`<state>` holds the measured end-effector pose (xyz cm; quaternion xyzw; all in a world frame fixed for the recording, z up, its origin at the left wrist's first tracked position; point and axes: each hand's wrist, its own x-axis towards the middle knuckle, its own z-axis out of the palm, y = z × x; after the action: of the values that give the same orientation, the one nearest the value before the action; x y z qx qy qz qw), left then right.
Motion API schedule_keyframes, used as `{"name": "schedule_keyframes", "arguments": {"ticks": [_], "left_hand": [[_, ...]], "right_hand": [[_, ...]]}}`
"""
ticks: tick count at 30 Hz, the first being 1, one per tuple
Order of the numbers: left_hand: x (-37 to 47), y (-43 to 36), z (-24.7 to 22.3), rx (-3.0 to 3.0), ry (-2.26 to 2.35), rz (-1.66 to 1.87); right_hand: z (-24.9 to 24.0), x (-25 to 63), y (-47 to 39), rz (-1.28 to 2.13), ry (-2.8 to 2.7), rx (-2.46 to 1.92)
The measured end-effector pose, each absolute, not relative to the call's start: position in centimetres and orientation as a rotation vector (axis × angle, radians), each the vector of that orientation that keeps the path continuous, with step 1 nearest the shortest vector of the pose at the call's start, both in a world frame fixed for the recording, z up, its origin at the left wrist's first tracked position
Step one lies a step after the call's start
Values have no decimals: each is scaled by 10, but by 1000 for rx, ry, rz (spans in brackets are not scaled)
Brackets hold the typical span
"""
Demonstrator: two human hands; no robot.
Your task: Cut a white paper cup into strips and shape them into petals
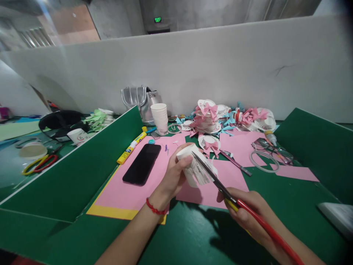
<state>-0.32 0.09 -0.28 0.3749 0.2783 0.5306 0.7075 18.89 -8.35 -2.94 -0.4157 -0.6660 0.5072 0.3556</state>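
Fringed white paper cup [194, 165]: showing plain white near one end, dark print running over its strips
Long-bladed metal scissors [248, 210]: pairing dark grey blades with one red handle and one yellow
Braided cord bracelet [154, 208]: showing solid red
Flat rectangular paper sheets [116, 195]: spreading plain pink, with yellow peeking out along an edge
Smooth table [183, 232]: showing deep green
Slab-shaped phone [142, 164]: showing glossy black
Stubby plastic glue tube [127, 154]: wearing yellow, with blue marking
Stacked paper cups [159, 118]: showing white
Flap-topped shiny handbag [138, 97]: gleaming silver
Folded paper bows [209, 110]: mixing pink and light blue
Upright side divider [96, 162]: showing green, a white line edging its top
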Motion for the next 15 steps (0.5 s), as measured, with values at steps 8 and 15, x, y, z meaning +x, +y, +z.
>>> {"name": "schedule_keyframes", "arguments": {"ticks": [8, 15], "left_hand": [[-3, 2, -6, 827, 603, 1175], [-3, 2, -5, 821, 612, 1172]], "right_hand": [[-11, 180, -92, 1216, -1696, -1266], [-9, 177, -95, 1169, -1648, -1279]]}}
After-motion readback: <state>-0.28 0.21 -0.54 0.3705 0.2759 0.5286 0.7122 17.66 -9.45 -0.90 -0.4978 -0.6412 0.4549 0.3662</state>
